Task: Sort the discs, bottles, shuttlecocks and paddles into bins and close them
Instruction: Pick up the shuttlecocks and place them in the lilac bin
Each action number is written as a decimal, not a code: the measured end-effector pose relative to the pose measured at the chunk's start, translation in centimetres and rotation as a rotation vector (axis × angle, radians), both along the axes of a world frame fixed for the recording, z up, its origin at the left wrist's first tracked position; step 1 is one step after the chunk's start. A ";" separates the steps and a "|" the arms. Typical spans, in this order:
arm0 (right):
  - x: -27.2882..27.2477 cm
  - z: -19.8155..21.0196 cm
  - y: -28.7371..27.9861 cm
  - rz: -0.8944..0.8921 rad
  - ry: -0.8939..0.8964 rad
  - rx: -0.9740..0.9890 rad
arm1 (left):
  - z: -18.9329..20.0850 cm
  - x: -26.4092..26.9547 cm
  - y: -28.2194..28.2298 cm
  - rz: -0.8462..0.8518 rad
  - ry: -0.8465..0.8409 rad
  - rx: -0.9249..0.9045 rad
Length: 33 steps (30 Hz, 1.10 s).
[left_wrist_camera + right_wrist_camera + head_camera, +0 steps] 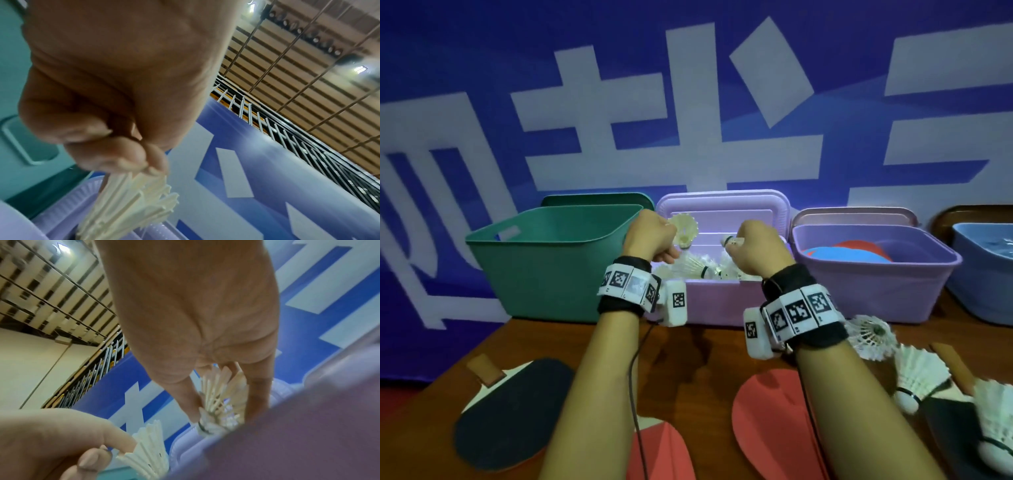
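- The step in hand is the sorting of shuttlecocks: both hands are over the pink bin (722,301), each with one shuttlecock.
- The left hand (650,236) pinches the feather edge of a shuttlecock (683,228) between thumb and fingers (131,155); its cork end hangs down over the bin.
- The right hand (760,250) has its grip closed around a second shuttlecock (731,241) at the feathers, cork end pointing to the left.
- My judgement: the next move is only to loosen both grips so the two fall on the pile; they are light, so no care in height is needed, only that they are inside the rim.
- The pile (702,269) in the pink bin has several shuttlecocks; I cannot count them exactly.
- On the counter (705,346) at the right, three more shuttlecocks (873,337) wait near the right forearm.
- Paddles on the counter: one dark paddle (513,411) at the left, two red ones (770,411) in the middle, and a dark one under the shuttlecocks at the right edge, partly hidden.
- Four bins stand in a row, all open: a green bin (544,267), the pink one, a purple bin (873,284) with red and blue flat things inside, and a blue bin (983,274) at the edge.
- The lids stand behind the bins, so the closing is not yet done.
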State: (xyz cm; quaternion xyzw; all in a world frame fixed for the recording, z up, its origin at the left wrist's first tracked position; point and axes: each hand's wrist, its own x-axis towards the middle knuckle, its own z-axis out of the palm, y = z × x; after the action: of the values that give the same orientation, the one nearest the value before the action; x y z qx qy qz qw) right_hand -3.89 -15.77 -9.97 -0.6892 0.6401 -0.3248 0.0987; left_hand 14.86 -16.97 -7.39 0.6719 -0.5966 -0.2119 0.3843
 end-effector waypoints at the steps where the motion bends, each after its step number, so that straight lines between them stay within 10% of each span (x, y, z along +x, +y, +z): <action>1: 0.2 -0.6 -0.6 0.008 -0.005 -0.027 | -0.3 0.6 -0.3 0.029 0.013 -0.013; 11: 0.1 -3.5 -3.2 0.068 0.010 -0.056 | -2.7 2.6 -3.2 0.104 0.115 0.065; 33: -1.9 -1.9 -0.5 -0.002 0.026 0.074 | -5.6 2.6 -4.7 0.109 -0.384 0.020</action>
State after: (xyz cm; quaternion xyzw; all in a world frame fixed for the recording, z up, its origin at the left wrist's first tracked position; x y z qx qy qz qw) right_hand -5.82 -16.27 -11.90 -0.6886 0.6536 -0.2920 0.1155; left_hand 17.48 -21.64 -12.99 0.7350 -0.6195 -0.0646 0.2680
